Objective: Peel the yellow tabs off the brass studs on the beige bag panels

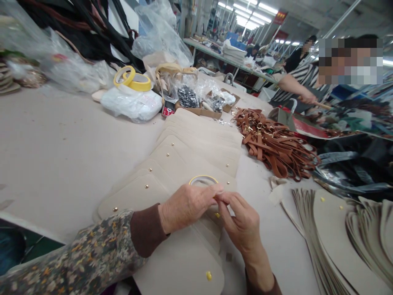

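Note:
My left hand (192, 205) is closed around a narrow roll of yellow tape (204, 178), whose upper rim shows above the fingers. The fingertips of my right hand (241, 219) pinch together right against the left ones; whatever lies between them is too small to make out. Under both hands, overlapping beige flap-shaped panels (190, 159) fan across the table, several with small gold studs. On the nearest panel (181, 262), a bit of yellow tape (209, 275) covers a spot near the corner.
Brown straps with metal clips (273, 141) are heaped at right, beyond stacked beige panels (331, 233). Yellow tape rolls (139, 82) rest on a white plastic-wrapped bundle (132, 104). Boxes of small parts (199, 110) stand behind. A person in a striped top (302, 78) works across the table.

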`<state>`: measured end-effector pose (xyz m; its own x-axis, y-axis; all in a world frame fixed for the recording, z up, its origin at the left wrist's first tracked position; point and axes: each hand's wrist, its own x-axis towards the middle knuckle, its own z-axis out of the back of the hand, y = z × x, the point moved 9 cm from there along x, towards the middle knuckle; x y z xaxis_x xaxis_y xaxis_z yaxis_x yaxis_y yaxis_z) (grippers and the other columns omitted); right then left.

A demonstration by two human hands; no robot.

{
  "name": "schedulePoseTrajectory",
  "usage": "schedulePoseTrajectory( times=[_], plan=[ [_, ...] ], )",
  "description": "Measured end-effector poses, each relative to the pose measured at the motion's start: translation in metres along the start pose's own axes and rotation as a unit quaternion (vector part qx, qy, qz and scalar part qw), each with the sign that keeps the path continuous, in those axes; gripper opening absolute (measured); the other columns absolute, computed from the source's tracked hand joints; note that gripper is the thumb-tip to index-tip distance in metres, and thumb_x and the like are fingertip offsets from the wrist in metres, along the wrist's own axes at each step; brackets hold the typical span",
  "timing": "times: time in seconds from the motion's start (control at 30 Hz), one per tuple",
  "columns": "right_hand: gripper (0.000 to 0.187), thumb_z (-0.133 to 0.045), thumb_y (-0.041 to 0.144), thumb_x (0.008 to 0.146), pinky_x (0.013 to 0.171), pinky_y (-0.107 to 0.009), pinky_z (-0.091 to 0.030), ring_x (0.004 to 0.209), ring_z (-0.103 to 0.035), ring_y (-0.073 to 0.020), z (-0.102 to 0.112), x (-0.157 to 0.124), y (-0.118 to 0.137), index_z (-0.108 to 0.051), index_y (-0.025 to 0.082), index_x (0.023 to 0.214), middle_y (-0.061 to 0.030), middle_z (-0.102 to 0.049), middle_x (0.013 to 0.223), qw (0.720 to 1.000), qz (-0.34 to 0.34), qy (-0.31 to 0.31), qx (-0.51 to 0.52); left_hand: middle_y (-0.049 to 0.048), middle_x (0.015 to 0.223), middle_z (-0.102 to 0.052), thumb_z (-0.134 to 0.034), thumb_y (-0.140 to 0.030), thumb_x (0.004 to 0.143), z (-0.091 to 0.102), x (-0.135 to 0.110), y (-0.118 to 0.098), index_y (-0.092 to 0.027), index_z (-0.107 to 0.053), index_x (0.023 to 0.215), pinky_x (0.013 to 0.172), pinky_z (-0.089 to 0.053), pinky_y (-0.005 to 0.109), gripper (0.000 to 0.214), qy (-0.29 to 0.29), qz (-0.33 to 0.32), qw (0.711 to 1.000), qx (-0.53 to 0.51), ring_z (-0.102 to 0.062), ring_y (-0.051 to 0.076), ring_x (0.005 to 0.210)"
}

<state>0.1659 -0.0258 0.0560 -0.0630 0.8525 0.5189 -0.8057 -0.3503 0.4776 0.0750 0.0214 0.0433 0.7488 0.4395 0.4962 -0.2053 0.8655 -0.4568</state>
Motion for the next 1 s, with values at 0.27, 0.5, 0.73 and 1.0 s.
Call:
schedulePoseTrajectory(
  times=[0.27,0.5,0.73,1.0],
  plan=[
    [0.014,-0.054,0.006,0.083,0.058,-0.021,-0.047,0.056,-0.058,-0.0101,0.013,0.003,0.005,-0.062,0.018,0.085,0.0012,-0.062,0.064,0.991,0.027,-0.091,-0.092,-0.0002,0.075,-0.058,-0.037,-0.018,0.098,-0.003,0.016,0.0,-0.017,-0.05,0.086,0.059,-0.043,0.023,0.017,0.068,0.015,0.997,0.014,-0.057,0.013,0.067],
    [0.009,-0.059,0.02,0.082,0.05,-0.02,-0.047,0.049,-0.058,-0.0095,0.017,0.009,-0.035,-0.066,0.018,0.077,0.0022,-0.064,0.06,0.976,-0.182,-0.107,0.059,-0.0007,0.071,-0.054,-0.04,-0.015,0.094,0.001,0.042,-0.001,-0.018,-0.049,0.082,0.056,-0.039,0.024,0.016,0.062,-0.023,0.996,0.053,-0.053,0.014,0.063],
    [0.028,-0.073,0.041,0.073,0.047,-0.024,-0.051,0.046,-0.057,-0.0115,-0.002,-0.022,-0.116,-0.066,0.014,0.073,0.0009,-0.062,0.055,0.848,-0.431,-0.12,0.284,0.0011,0.073,-0.055,-0.035,-0.016,0.096,-0.002,0.045,0.002,-0.017,-0.054,0.088,0.057,-0.04,0.024,0.021,0.004,-0.037,0.997,0.073,-0.052,0.014,0.065],
    [0.038,-0.074,0.048,0.07,0.052,-0.026,-0.054,0.051,-0.059,-0.0131,-0.011,-0.037,-0.141,-0.07,0.013,0.082,-0.002,-0.065,0.061,0.849,-0.476,-0.053,0.224,0.0058,0.084,-0.058,-0.047,-0.017,0.094,-0.045,0.037,0.034,-0.017,-0.053,0.086,0.064,-0.045,0.032,0.01,0.172,0.012,0.971,0.168,-0.052,0.021,0.077]
  ],
)
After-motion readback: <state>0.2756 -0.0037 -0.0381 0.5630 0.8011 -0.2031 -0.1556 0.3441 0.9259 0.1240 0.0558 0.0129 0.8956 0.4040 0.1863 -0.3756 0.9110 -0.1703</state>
